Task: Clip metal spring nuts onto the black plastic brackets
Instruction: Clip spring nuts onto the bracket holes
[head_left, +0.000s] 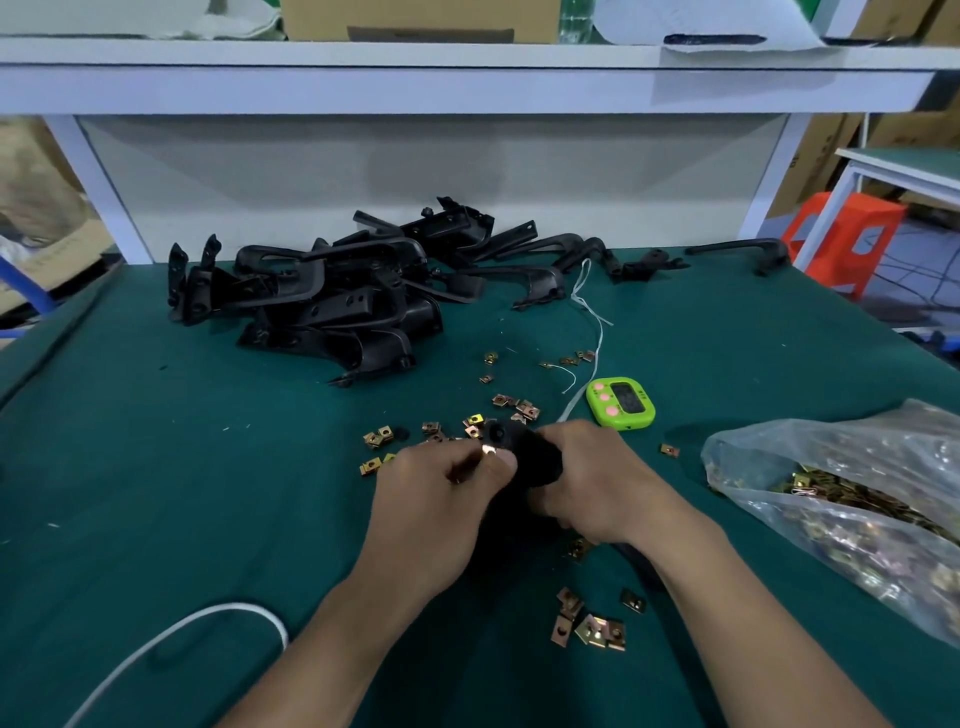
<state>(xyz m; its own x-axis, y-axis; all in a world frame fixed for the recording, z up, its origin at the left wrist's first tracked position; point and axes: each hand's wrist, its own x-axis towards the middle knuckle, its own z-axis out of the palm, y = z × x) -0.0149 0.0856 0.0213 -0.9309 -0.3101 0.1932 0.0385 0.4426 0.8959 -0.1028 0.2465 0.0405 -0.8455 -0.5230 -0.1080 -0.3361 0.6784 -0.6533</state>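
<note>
Spring nut (488, 450) sits right at the edge of the black plastic bracket (530, 460), low over the middle of the green surface (156, 467); the left hand (441, 493) has it pinched between thumb and fingers (470, 467), only a glint of metal showing; the right hand (597, 483) is clenched round the bracket's body, most of which is buried under the palm. Now the risks, as I judge them. So little of the nut is visible that I cannot tell whether its open mouth squarely faces the edge; go in skewed and it could jam half-on or leave its hole off the bracket's hole. A pinch that small could let the clip spring free under the push, and it would vanish among the loose spring nuts (524, 408) scattered just beyond the hands. The bracket could twist in the right hand's hold if the push comes off-axis. More nuts (592, 626) lie just beside the right forearm, one close to the wrist; a careless sweep sends them off the surface. The pile of brackets (332, 296) waits well apart at the back; the plastic bag (831, 467) of nuts lies open to the right.
</note>
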